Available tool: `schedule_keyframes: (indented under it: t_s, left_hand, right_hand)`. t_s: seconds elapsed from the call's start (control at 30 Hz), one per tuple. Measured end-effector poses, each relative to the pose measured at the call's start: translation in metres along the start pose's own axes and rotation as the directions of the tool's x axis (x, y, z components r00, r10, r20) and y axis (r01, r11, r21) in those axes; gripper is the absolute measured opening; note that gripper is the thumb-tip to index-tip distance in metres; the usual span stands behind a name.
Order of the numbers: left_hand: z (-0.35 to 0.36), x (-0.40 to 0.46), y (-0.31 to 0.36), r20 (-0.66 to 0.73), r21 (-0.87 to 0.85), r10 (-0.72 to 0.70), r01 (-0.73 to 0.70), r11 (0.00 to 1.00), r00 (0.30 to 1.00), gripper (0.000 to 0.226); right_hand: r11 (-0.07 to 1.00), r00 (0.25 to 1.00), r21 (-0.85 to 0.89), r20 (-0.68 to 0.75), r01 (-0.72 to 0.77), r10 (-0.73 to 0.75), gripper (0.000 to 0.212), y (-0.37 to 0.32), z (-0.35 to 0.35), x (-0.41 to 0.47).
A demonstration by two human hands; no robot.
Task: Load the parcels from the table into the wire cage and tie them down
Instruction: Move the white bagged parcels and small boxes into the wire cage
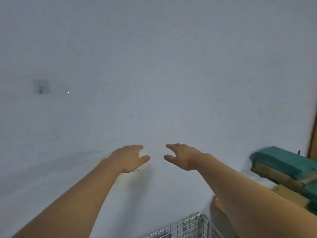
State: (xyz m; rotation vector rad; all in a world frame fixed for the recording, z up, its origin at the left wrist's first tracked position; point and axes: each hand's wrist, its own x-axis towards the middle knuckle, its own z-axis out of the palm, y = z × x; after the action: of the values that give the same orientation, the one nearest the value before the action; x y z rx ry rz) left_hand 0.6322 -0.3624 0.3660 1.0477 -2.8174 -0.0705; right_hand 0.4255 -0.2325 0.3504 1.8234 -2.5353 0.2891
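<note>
I see both arms stretched out in front of a pale wall, the head camera tipped up so that most of the frame is blank plaster. My left hand is released, fingers relaxed and slightly spread, gripping nothing. My right hand mirrors it, thumb apart from the fingers, also empty. The two hands hang near each other, palms down, not touching; I read that as the posture of hands between carries rather than on a load.

The wire cage shows only as a top corner of mesh at the bottom edge of the frame, below and between my forearms. I cannot see inside it, so I cannot say how many parcels it holds.

The parcels sit at the right edge: green and brown blocks stacked on one another, blurred, just beyond my right forearm. They look like wrapped boxes, though the blur makes that uncertain. The counter under them is hidden, so I cannot place them by its edges.

With the stack to the right and the cage low in front, I judge the next reach goes right with both hands, since the blocks look too wide for one. No strap or cord is in view, so tying down appears not yet started.
</note>
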Motion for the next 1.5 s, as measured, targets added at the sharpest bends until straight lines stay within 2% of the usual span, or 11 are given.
schedule_keyframes:
  t_s: [0.27,0.47,0.7,0.83,1.03,1.5]
  left_hand:
    - [0.023,-0.008,0.123,0.033,-0.023,0.188,-0.187,0.982,0.982,0.081]
    - [0.04,-0.008,0.25,0.045,-0.083,0.335,-0.33,0.94,0.941,0.081]
    - [0.069,-0.012,0.407,0.007,-0.138,0.477,-0.472,0.871,0.879,0.077]
    - [0.089,-0.02,0.471,0.007,-0.153,0.538,-0.531,0.834,0.843,0.074]
    - [0.123,-0.014,0.519,0.072,-0.158,0.562,-0.547,0.822,0.824,0.074]
    - [0.208,0.099,0.547,0.207,-0.118,0.59,-0.579,0.807,0.78,0.068]
  right_hand:
    - [0.978,0.979,-0.049,-0.002,-0.205,0.205,0.071,0.08,-0.02,-0.121]
    - [0.903,0.905,-0.055,-0.012,-0.425,0.425,0.07,0.185,-0.043,-0.238]
    - [0.828,0.834,-0.114,-0.019,-0.55,0.551,0.068,0.278,-0.068,-0.349]
    - [0.809,0.816,-0.12,-0.014,-0.576,0.579,0.063,0.32,-0.066,-0.38]
    - [0.813,0.814,-0.087,0.034,-0.575,0.579,0.064,0.362,-0.044,-0.39]
    - [0.763,0.757,-0.016,0.116,-0.646,0.643,0.066,0.453,0.024,-0.344]
